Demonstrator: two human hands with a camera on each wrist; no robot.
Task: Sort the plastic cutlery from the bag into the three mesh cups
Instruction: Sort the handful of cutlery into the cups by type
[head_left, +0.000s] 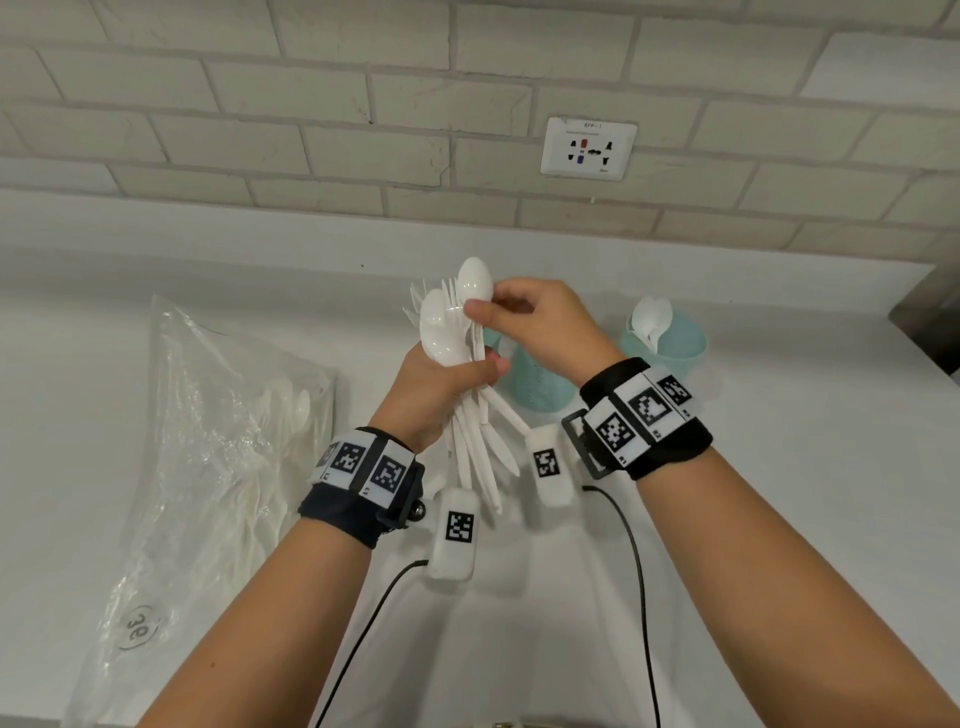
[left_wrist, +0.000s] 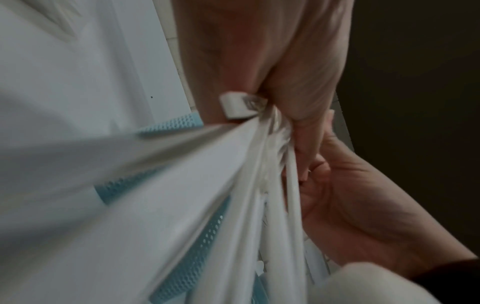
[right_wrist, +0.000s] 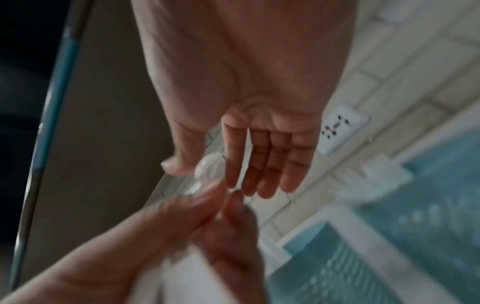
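My left hand (head_left: 441, 384) grips a bundle of white plastic cutlery (head_left: 475, 441) upright above the counter, handles (left_wrist: 233, 205) fanning down past the wrist. Spoon bowls and fork tines stick out on top. My right hand (head_left: 524, 322) pinches one white spoon (head_left: 475, 280) at its neck, at the top of the bundle; the spoon (right_wrist: 209, 170) shows between thumb and forefinger. A light blue mesh cup (head_left: 670, 348) holding spoons stands at the right. Another mesh cup (head_left: 535, 384) stands behind my hands, mostly hidden. A third cup cannot be made out.
A clear plastic bag (head_left: 218, 457) with more white cutlery lies flat on the white counter (head_left: 805, 519) at the left. A brick wall with a power socket (head_left: 588, 148) runs along the back. Black cables (head_left: 639, 571) hang from both wrist cameras.
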